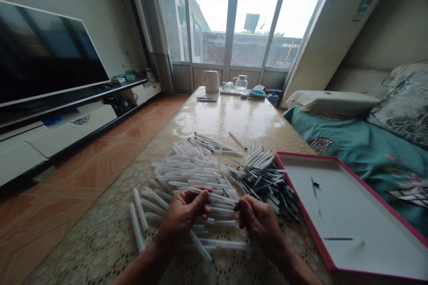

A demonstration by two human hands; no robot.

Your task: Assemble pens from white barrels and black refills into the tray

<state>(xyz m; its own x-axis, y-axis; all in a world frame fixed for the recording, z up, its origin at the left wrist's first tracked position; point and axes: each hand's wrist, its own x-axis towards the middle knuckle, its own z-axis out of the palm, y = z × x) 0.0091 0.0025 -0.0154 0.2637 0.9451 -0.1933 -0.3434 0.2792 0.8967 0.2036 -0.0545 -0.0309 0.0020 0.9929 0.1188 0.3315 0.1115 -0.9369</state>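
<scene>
Your left hand (187, 207) has thumb and fingers pinched on the left end of a white tube (220, 197). Tube runs roughly level between your hands, above the near part of the table (227, 118). Your right hand (260, 217) is closed at the tube's right end, fingertips on a small dark piece (237, 207); too small to say what it is.

Under and beyond your hands: a big pile of white tubes (187, 164), most lying crosswise. A couple of loose tubes (138, 229) sit at its left. Dark-tipped sticks (203, 142) lie on the far side. To the right of the white pile, touching it: a heap of dark sticks (261, 182).

Right of that, a red-rimmed tray (368, 196) with two thin dark items (338, 239) in it. Jug (211, 82) and glass pot (241, 84) stand at the table's far end.
</scene>
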